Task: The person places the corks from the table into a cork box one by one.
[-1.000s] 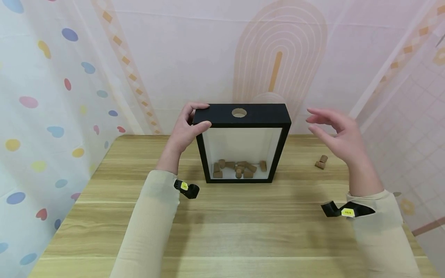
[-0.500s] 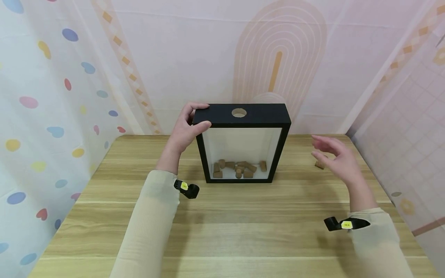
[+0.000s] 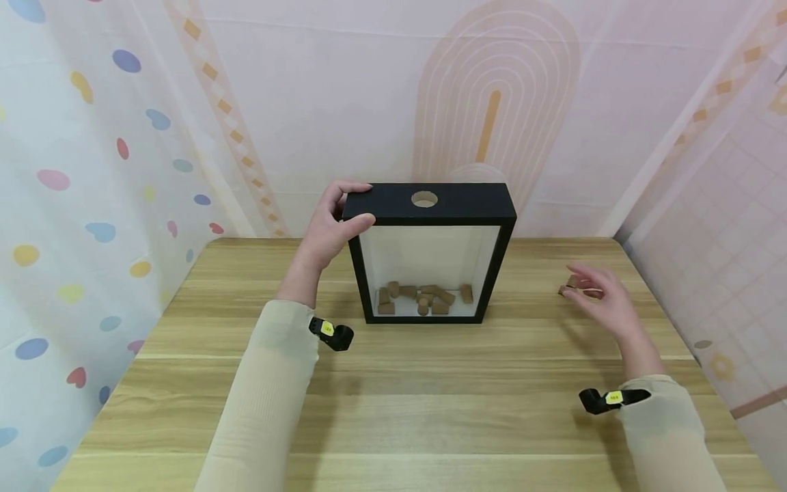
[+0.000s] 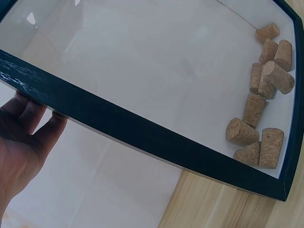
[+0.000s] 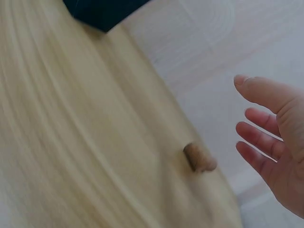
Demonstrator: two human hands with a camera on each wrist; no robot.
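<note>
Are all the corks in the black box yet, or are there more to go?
Not all yet. A pile of corks already lies at the bottom of the black box, behind its clear front. The left hand holds the box's top corner. The right hand is open, reaching for loose corks on the table; it grips nothing yet. Those must go in through the hole on top.

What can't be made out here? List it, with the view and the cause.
- Loose corks on the table: head view, right hand covers them, so their count is unclear; right wrist view shows one blurred cork.
- Contact between right hand and cork: unclear in both views.
- Left hand fingers behind the frame: hidden in head view; left wrist view cuts them off.
</note>
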